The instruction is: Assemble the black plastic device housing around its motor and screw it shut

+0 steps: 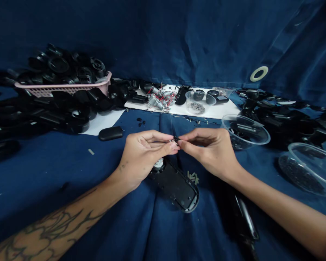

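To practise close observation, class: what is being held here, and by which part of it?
A tiny black part, too small to identify, is pinched from opposite sides between the fingertips of the left hand and the right hand.

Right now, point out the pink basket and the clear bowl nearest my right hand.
Pink basket [62, 86], head view, on its front rim.
Clear bowl [269, 138], head view, on its right rim.

Between the left hand [143, 154] and right hand [209, 150] is a small black piece [175, 140] (plastic, by its look). Below them lies a matt black plastic housing [176, 190]. To their right sits a clear, glossy plastic bowl [246, 132]. Beneath them spreads creased dark blue cloth [43, 174]; beyond them, matt white paper [229, 107].
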A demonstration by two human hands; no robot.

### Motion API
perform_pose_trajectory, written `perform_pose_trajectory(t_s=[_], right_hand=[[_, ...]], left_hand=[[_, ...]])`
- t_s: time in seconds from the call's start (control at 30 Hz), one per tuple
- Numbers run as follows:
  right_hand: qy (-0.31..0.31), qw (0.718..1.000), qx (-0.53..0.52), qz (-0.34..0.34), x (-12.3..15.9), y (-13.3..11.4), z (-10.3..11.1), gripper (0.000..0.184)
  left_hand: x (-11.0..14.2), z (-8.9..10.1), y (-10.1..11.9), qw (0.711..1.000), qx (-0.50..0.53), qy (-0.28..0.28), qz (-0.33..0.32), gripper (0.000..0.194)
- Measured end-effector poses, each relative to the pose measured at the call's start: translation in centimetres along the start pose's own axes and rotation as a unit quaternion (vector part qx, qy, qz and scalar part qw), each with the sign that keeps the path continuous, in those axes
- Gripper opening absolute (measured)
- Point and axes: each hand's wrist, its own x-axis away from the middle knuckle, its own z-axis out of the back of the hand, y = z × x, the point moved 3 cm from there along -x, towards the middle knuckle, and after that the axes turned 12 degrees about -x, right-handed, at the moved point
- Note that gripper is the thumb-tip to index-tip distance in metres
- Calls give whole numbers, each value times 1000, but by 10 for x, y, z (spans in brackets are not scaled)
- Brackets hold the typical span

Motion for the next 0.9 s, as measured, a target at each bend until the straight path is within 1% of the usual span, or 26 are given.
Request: perform_pose_trajectory(t_s=[0.07, 0.17, 0.27, 0.47, 0.73, 0.9], right_hand=[[-2, 998, 50, 29, 2, -3, 0, 7], [-7, 986, 129, 102, 5, -10, -1, 10], [-16, 975, 164, 149, 6, -16, -3, 11], [-17, 975, 166, 148, 6, -15, -4, 12], [-27, 963, 196, 182, 8, -16, -5, 11], [-36, 954, 204, 218, 9, -16, -5, 12]], left_hand=[[1, 0, 0, 1000, -6, 4, 0, 38], [1, 1, 1, 1000, -10, 12, -5, 40], [1, 2, 2, 1000, -18, 17, -11, 39], [0, 2, 5, 999, -41, 23, -20, 40], [1, 1, 5, 999, -28, 13, -27, 33], [0, 1, 6, 999, -19, 9, -38, 43]])
